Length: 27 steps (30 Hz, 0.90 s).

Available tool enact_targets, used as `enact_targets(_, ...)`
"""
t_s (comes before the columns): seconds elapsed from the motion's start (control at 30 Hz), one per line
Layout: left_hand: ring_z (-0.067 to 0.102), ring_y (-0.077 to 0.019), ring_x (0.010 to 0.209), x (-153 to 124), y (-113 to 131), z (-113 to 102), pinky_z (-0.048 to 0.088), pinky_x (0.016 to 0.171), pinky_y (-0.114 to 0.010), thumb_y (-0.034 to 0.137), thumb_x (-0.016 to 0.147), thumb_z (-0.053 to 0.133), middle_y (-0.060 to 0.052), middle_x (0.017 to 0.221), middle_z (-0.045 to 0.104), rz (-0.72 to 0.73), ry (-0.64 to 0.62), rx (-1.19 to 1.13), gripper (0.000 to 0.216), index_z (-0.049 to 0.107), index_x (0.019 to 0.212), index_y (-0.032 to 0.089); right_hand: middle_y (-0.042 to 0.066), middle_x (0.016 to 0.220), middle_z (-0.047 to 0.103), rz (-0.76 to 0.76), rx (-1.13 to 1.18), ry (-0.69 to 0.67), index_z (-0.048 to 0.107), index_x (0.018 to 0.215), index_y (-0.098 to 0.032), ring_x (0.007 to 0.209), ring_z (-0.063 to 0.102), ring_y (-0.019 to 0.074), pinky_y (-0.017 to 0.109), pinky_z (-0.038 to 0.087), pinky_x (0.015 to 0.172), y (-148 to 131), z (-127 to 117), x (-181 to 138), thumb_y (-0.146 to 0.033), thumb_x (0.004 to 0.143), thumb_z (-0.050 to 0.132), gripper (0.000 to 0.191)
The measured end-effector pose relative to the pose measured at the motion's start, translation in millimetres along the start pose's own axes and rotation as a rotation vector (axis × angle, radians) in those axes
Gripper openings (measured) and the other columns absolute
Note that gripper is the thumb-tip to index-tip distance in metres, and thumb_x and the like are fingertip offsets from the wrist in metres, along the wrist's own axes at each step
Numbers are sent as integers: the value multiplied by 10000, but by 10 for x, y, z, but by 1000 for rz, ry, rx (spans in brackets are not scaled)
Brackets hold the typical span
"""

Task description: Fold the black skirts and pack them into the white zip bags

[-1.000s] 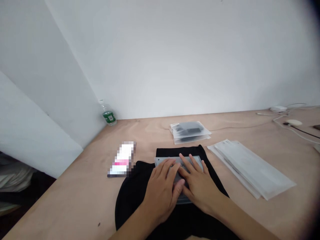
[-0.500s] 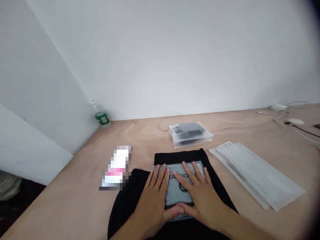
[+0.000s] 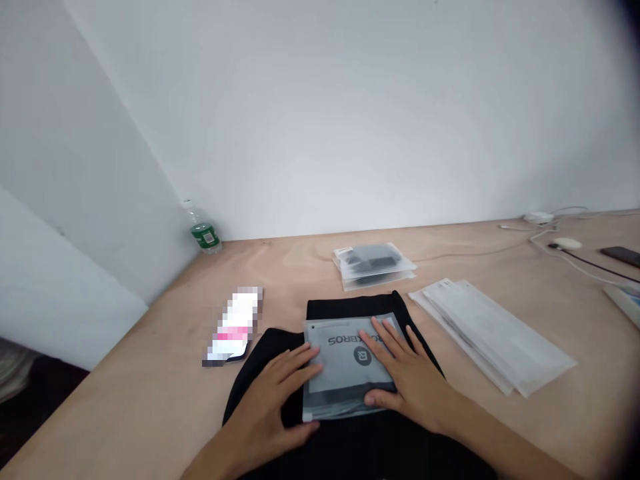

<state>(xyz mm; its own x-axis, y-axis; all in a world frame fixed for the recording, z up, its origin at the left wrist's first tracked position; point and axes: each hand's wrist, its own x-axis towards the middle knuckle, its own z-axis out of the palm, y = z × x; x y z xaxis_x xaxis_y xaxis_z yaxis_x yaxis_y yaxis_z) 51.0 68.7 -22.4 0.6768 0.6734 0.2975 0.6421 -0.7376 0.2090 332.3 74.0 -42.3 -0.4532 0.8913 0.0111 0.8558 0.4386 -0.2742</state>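
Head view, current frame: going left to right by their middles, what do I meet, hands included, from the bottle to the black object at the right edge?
Bottle → phone → left hand → printed bag → right hand → white bags → white disc → black object.

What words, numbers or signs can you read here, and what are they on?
"BROS": upside down on the frosted zip bag; the right hand partly covers the letters before it.
Round logo: same bag, no clear word.
Green label on the plastic bottle: too small.
Phone screen: blurred out.
White sticker on the far bag: too small.
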Motion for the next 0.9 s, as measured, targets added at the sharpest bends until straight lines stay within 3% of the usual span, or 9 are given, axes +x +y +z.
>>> enact_targets(0.07, 541, -204, 1081, -71, 16, -38, 466, 878, -379, 178, 765, 555, -54, 1127, 617, 20, 138, -34, 334, 564, 1090, 254, 96, 1484, 174, -5, -11, 53, 188, 1409, -296, 1332, 162, 343, 613, 101, 1017, -75, -12, -13, -691, 741, 409, 806)
enact_targets(0.13, 592, -170, 905, -101, 45, -43, 493, 770, -321, 94, 769, 530, -36, 920, 656, 57, 241, -33, 224, 606, 929, 231, 107, 1424, 333, -84, -17, 155, 319, 1367, -269, 1285, 275, 344, 619, 103, 1012, -236, -15, -14, -624, 760, 463, 717)
enact_targets(0.27, 566, -151, 749, -100, 92, -4, 474, 666, -292, 84, 783, 547, -22, 743, 630, 133, 331, 9, 155, 594, 884, 191, 66, 1065, 620, -421, -34, 400, 554, 1124, -212, 1003, 504, 238, 511, 226, 998, -678, 51, 24, -327, 823, 522, 324)
enact_targets(0.37, 555, -157, 747, -107, 96, 22, 461, 670, -307, 77, 793, 528, -23, 734, 633, 142, 329, 6, 156, 585, 895, 181, 32, 839, 628, -582, -116, 542, 604, 950, -190, 772, 509, 180, 428, 355, 844, -914, 133, 89, -136, 807, 501, 185)
enact_targets(0.5, 562, -162, 765, -118, 97, 10, 450, 679, -316, 62, 796, 508, -27, 744, 644, 142, 318, -27, 150, 581, 865, 174, 22, 714, 580, -595, -193, 627, 599, 780, -172, 662, 461, 161, 394, 370, 710, -1014, 145, 170, -103, 778, 490, 129)
enact_targets(0.67, 584, -172, 851, -108, 116, -60, 445, 735, -326, 36, 787, 492, -25, 745, 648, 132, 322, -72, 176, 572, 851, 180, 1, 619, 538, -573, -276, 595, 567, 665, -192, 609, 446, 144, 390, 372, 703, -877, 13, 152, -123, 803, 445, 196)
enact_targets(0.8, 591, -179, 878, -128, 82, -86, 441, 755, -335, 27, 786, 486, -18, 740, 644, 107, 309, -90, 189, 566, 843, 189, -7, 680, 595, -529, -324, 511, 569, 692, -213, 655, 508, 138, 378, 377, 743, -505, -93, -8, -87, 795, 461, 196)
enact_targets(0.9, 599, -178, 885, -156, 18, -75, 448, 766, -331, 36, 784, 497, -8, 750, 650, 107, 342, -87, 193, 562, 856, 203, -19, 719, 624, -461, -296, 572, 577, 746, -221, 665, 541, 125, 380, 379, 797, -154, -153, -190, -88, 789, 506, 157)
